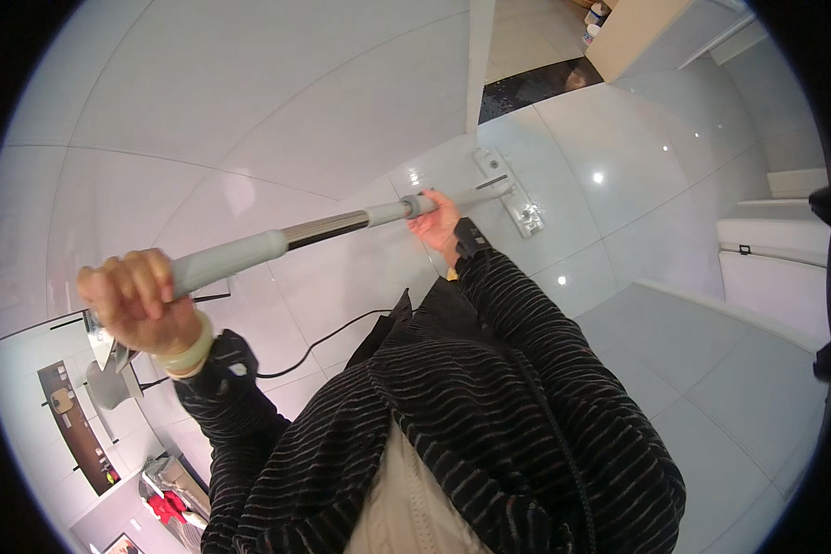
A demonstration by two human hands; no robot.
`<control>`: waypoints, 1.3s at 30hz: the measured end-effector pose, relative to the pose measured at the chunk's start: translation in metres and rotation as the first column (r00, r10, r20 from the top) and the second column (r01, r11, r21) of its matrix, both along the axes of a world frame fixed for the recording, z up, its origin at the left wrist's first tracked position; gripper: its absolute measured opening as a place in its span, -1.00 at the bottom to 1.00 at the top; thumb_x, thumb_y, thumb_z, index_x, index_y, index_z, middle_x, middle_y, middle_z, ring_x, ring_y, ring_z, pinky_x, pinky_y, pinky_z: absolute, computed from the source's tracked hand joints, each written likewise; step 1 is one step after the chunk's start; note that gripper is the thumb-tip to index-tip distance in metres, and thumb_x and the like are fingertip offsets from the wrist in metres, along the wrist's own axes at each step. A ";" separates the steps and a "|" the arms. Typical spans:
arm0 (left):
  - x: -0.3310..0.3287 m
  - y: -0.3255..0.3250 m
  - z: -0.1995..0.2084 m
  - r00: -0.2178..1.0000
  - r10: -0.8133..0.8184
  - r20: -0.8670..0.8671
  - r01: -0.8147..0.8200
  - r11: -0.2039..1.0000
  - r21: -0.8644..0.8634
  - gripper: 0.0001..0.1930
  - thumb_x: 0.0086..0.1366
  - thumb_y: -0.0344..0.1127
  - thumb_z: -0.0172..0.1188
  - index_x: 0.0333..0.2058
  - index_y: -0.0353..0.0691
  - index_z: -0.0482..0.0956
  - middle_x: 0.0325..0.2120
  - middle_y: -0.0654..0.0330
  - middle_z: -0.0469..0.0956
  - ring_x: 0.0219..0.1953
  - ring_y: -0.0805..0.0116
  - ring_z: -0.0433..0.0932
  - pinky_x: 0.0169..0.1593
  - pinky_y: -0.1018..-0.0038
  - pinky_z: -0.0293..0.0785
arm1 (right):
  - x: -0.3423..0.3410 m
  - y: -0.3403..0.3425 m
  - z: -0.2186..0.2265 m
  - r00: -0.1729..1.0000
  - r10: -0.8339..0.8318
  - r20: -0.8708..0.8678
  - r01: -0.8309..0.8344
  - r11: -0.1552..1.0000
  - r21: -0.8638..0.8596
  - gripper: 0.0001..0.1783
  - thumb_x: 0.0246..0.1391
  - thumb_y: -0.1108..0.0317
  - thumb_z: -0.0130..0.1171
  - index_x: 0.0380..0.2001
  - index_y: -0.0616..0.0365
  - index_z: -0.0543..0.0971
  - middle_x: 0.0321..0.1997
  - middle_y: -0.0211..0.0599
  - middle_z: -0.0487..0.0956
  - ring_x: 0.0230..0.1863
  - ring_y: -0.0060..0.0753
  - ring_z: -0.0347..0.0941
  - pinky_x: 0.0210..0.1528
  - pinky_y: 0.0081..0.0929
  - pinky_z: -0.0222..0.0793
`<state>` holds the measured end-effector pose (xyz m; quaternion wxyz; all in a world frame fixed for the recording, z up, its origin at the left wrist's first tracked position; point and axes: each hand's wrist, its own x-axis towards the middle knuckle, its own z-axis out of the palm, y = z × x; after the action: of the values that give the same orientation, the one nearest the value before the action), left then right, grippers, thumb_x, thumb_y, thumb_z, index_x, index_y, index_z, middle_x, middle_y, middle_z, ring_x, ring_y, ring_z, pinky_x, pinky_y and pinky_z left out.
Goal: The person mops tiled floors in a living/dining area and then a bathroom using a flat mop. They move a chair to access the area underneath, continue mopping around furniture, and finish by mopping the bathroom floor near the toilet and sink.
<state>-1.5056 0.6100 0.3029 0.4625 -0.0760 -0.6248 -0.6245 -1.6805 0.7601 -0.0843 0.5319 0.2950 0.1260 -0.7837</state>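
Observation:
A long mop pole (323, 227), grey with a shiny metal middle, runs from lower left to upper right over the glossy white tiled floor (249, 111). My left hand (138, 300) is shut around the pole's grey top grip. My right hand (437, 224) grips the pole lower down, near a grey collar. The flat rectangular white mop head (511, 192) rests on the tiles just beyond my right hand. Both forearms wear dark striped sleeves, and a dark band circles each wrist.
A black cable (328, 337) trails across the tiles under my arms. A white step or ledge (771, 268) sits at the right. A dark threshold strip (540, 85) and a beige cabinet (632, 32) lie at the top. Wall fixtures and a shelf (78, 420) show at the lower left.

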 end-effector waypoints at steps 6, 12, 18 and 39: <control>-0.016 0.061 -0.066 0.993 -0.065 0.098 0.056 0.994 0.097 -0.81 0.33 -0.45 -0.01 -0.44 -0.06 0.21 -0.74 0.35 0.24 -0.75 0.51 0.23 -0.61 0.48 0.28 | -0.076 0.069 -0.046 0.992 -0.006 -0.126 0.030 0.982 0.188 -0.83 0.03 0.31 0.13 -0.33 0.13 0.44 -0.32 -0.20 0.58 -0.30 -0.20 0.50 -0.26 -0.30 0.44; 0.007 0.081 -0.087 0.905 -0.327 0.273 0.325 0.944 0.053 -0.76 0.16 -0.64 0.10 -0.52 -0.17 0.27 -0.63 0.15 0.45 -0.54 0.28 0.47 -0.20 0.18 0.46 | -0.098 0.096 -0.048 0.989 0.020 -0.149 0.059 0.861 0.505 -0.78 0.14 0.26 0.05 -0.17 0.06 0.37 -0.29 -0.24 0.53 -0.24 -0.21 0.49 -0.11 -0.18 0.40; 0.078 0.080 -0.086 0.914 -0.186 0.360 0.175 0.983 0.062 -0.79 0.14 -0.66 0.12 -0.49 -0.20 0.32 -0.65 0.13 0.45 -0.49 0.23 0.52 -0.12 0.11 0.46 | -0.055 0.077 -0.043 0.967 0.244 -0.067 -0.177 0.841 0.511 -0.86 0.14 0.24 0.06 -0.36 0.04 0.39 -0.39 -0.39 0.51 -0.27 -0.31 0.45 -0.07 -0.10 0.37; 0.291 0.103 0.001 0.740 0.672 -0.019 -0.663 0.734 0.147 -0.69 0.29 -0.41 -0.07 -0.65 -0.06 0.15 -0.79 0.39 0.12 -0.74 0.58 0.14 -0.57 0.58 0.18 | 0.209 -0.070 0.053 0.719 0.694 0.053 -0.693 0.707 0.141 -0.73 0.10 0.29 0.11 -0.18 0.07 0.31 -0.22 -0.25 0.48 -0.20 -0.31 0.45 -0.19 -0.29 0.44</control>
<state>-1.2146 0.7126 0.3042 0.6814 0.1616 -0.5516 -0.4531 -1.4719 0.6897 -0.0316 0.7628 0.2637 0.2874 -0.5157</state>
